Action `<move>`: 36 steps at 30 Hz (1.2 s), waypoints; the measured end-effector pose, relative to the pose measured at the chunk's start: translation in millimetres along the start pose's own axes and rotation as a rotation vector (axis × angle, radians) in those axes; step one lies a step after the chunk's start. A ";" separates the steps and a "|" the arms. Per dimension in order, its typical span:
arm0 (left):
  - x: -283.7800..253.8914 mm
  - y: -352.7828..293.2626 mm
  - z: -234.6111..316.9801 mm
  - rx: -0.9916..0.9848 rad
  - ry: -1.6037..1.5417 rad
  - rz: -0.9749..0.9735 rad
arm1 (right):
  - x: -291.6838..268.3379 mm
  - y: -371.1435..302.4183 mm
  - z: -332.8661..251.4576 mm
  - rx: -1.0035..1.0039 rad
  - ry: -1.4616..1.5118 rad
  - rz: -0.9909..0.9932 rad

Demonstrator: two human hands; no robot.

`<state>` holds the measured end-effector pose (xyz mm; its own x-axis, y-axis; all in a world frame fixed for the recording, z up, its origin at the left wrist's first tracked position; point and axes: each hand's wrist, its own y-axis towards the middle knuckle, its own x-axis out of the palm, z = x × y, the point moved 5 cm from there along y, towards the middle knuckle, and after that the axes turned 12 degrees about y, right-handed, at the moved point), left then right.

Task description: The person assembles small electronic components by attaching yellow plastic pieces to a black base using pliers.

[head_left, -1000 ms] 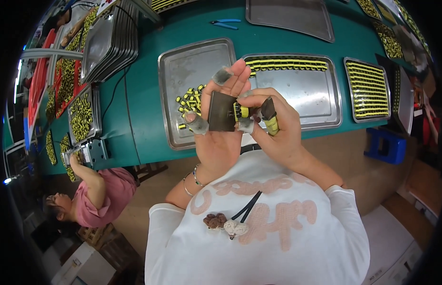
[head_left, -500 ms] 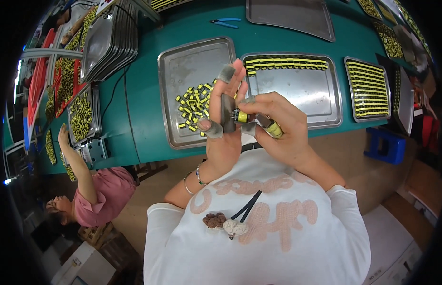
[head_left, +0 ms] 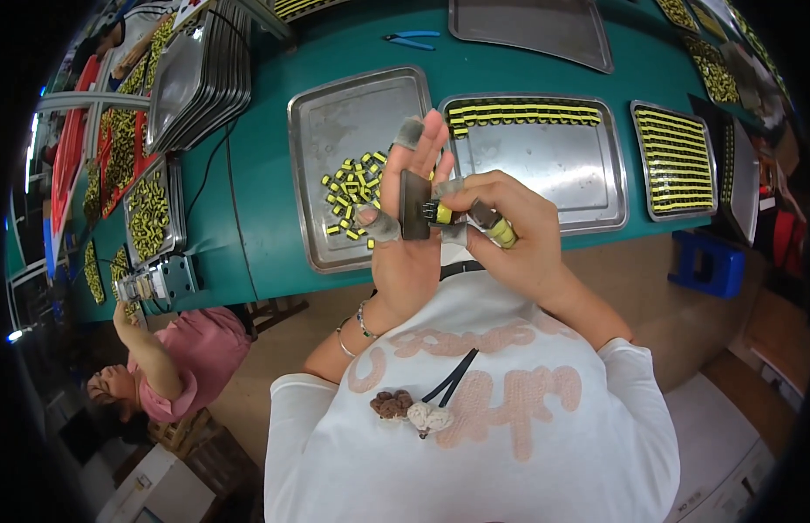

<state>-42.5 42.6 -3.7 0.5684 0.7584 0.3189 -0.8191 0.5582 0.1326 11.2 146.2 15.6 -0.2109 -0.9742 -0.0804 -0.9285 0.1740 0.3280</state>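
Observation:
My left hand is turned palm up, fingers stretched, holding a dark flat rectangular block across the fingers; its thumb stands away from the block. Between thumb and forefinger of my right hand is a small yellow-and-black transformer, its metal pins facing the block's edge. A second yellow-and-black part is tucked in the right palm. Greyish finger cots cover some fingertips on both hands. Behind the left hand, a metal tray holds a loose heap of transformers. Another tray has transformers lined up along its far edge.
A full tray of rows lies at right. Blue-handled cutters and a bare tray are at the back. Stacked trays stand at left. A co-worker in pink sits at left. A blue stool is right.
My left thumb has moved off the block, and the block's face shows more fully. The right hand has shifted slightly, still pinching the transformer. The co-worker's arm has come down.

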 end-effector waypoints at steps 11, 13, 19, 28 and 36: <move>3.1 -5.7 -4.6 0.022 0.106 -0.050 | -0.5 -1.4 -6.2 -0.019 -0.060 -0.030; 2.3 -7.3 -4.7 0.004 0.109 0.010 | -0.8 -2.6 -3.3 0.043 -0.029 -0.018; 2.5 -9.5 -7.7 -0.065 0.075 -0.151 | -2.1 -8.2 -0.7 0.002 -0.045 0.093; 3.8 -7.1 -9.7 0.112 0.288 -0.115 | -3.3 -4.7 21.3 0.142 0.191 0.010; -8.6 -9.9 -24.1 -0.056 0.354 -0.059 | 1.9 -1.0 35.3 0.122 0.078 0.016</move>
<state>-37.4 38.7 -30.3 0.6143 0.7883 -0.0343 -0.7840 0.6147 0.0865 1.0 149.3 -18.1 -0.2059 -0.9786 -0.0013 -0.9565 0.2010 0.2113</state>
